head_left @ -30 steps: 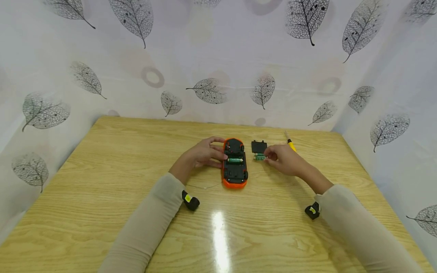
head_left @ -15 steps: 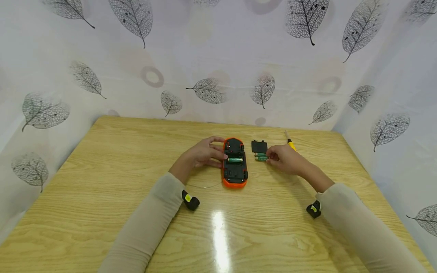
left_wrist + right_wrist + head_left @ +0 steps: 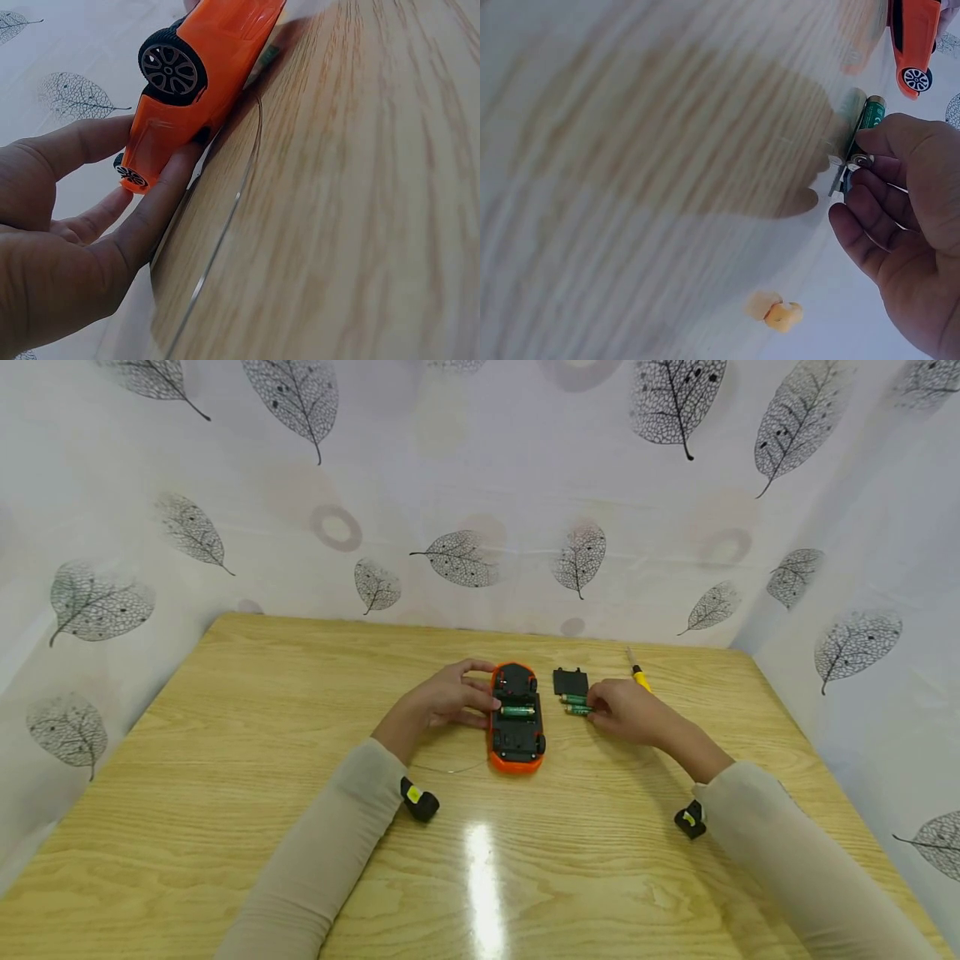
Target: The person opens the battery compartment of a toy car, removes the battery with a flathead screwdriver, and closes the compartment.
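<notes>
An orange toy car (image 3: 517,743) lies wheels up, its black underside showing an uncovered battery compartment with one green battery (image 3: 517,712) across it. My left hand (image 3: 446,696) holds the car by its left side, fingers spread along the body; the left wrist view shows the orange side (image 3: 225,45) between thumb and fingers. To the right of the car, two green batteries (image 3: 576,700) lie side by side on the table. My right hand (image 3: 628,710) pinches them at their right ends, thumb nearest in the right wrist view, partly hiding the batteries (image 3: 874,112).
A black battery cover (image 3: 571,682) lies just behind the loose batteries. Beyond my right hand is a yellow-handled screwdriver (image 3: 639,677), its shaft pointing away. A thin wire (image 3: 238,196) runs from the car over the wooden table (image 3: 315,693). Leaf-patterned cloth (image 3: 465,460) hangs behind.
My right hand has shifted slightly right, and the two loose batteries have slid a little the same way. My left hand and the toy car stay in place.
</notes>
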A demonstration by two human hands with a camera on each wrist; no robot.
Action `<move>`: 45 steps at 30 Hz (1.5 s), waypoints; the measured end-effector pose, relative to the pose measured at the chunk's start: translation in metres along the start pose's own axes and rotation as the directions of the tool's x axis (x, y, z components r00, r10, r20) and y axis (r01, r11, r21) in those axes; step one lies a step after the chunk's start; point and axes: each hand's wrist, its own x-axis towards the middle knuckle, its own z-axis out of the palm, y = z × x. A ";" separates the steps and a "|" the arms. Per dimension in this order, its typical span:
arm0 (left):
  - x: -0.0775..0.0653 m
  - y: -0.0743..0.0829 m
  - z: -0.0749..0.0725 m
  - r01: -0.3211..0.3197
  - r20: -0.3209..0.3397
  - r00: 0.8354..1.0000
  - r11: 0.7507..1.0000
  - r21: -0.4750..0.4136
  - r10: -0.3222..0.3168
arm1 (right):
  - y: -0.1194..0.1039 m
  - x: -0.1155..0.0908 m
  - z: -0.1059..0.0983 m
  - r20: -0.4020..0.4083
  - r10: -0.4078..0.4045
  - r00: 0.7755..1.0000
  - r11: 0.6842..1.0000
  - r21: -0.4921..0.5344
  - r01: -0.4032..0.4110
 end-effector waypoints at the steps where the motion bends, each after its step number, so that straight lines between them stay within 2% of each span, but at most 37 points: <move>1: 0.000 0.000 0.000 -0.001 0.001 1.000 1.000 -0.001 0.001 | 0.001 0.000 0.000 0.002 -0.002 1.000 1.000 -0.005 0.002; 17: 0.001 -0.001 -0.001 -0.005 0.008 1.000 1.000 -0.001 0.005 | 0.001 -0.001 0.003 -0.014 -0.022 1.000 0.999 -0.030 0.021; 38: 0.002 0.000 0.000 -0.004 0.004 1.000 1.000 0.009 0.004 | -0.008 -0.002 -0.006 -0.006 0.014 1.000 0.999 -0.030 -0.014; 45: 0.002 -0.001 0.000 -0.003 0.001 1.000 1.000 0.011 0.003 | -0.008 0.002 -0.006 -0.011 0.000 1.000 0.999 -0.047 -0.001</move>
